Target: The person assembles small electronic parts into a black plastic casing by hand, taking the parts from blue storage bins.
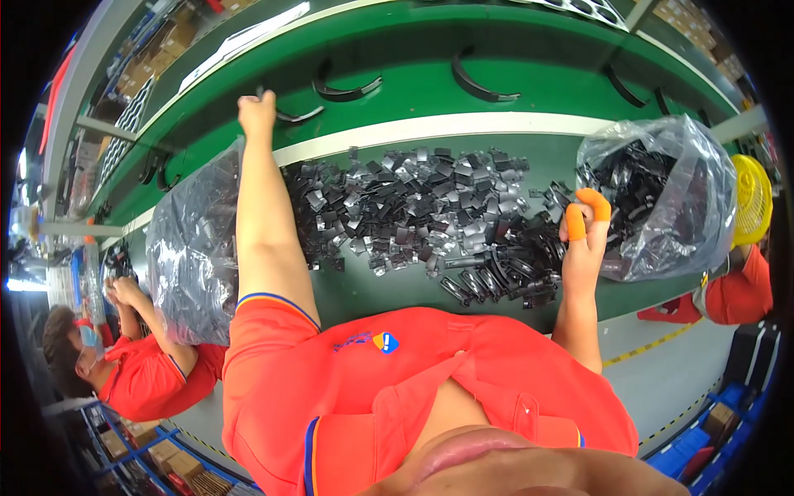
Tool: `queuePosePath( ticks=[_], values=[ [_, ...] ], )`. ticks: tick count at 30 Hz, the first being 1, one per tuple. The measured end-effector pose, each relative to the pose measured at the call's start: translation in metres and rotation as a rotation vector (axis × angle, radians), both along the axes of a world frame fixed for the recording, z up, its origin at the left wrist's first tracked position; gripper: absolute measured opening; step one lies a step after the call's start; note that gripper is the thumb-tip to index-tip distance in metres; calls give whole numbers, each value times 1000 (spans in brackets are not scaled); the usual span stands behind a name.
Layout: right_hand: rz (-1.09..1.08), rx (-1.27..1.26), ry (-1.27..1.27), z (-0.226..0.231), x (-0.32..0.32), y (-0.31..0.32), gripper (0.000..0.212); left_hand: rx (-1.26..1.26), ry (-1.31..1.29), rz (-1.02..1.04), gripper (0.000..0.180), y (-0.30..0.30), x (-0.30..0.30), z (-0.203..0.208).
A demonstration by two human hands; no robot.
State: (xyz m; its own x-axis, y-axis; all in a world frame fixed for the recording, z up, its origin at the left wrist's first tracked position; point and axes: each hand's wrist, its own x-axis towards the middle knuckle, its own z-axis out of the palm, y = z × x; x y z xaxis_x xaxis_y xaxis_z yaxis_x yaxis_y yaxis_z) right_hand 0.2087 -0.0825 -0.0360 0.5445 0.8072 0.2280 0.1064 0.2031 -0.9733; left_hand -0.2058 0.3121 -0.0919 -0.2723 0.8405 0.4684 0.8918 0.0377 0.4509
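My left arm stretches forward over the green conveyor belt, and my left hand (257,112) is closed at the end of a curved black band (302,116). Part of that band is hidden behind the fingers. My right hand (586,221) is raised at the right edge of the pile, its fingers curled and two of them covered with orange finger cots (576,223). Whatever it pinches, if anything, is hidden. Between my arms spreads a heap of small black plastic pieces (413,198) on the green table. Several longer black clip-like parts (488,281) lie at its near right side.
More curved black bands (475,81) rest along the belt (413,107) behind a white rail (447,126). A transparent bag (686,223) of black parts stands at right, another plastic bag (194,256) at left. A yellow fan (751,201) and co-workers in red (157,380) flank the table.
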Motion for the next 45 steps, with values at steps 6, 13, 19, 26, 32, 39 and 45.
queuePosePath(
  ticks=[6, 13, 19, 26, 32, 39, 45],
  values=[
    [142, 77, 158, 23, -4, 8, 17, 305, -1052, -513, 46, -103, 76, 127],
    [470, 302, 523, 59, -18, 6, 20, -713, -1705, -1135, 45, -258, 186, 137],
    [517, 76, 444, 70, -31, 4, 17, -1055, -1813, -1126, 46, -301, 204, 112],
    [544, -40, 464, 54, -31, 10, 26, -903, -1699, -1060, 34, -311, 210, 112],
    [462, -50, 508, 48, -28, 13, 26, -983, -1643, -1163, 37, -305, 206, 97],
    [416, -47, 428, 48, -37, 17, 27, -1027, -1567, -1196, 46, -306, 210, 98],
    [478, -37, 429, 49, -37, 14, 29, -1011, -1535, -1168, 47, -305, 210, 99]
  ],
)
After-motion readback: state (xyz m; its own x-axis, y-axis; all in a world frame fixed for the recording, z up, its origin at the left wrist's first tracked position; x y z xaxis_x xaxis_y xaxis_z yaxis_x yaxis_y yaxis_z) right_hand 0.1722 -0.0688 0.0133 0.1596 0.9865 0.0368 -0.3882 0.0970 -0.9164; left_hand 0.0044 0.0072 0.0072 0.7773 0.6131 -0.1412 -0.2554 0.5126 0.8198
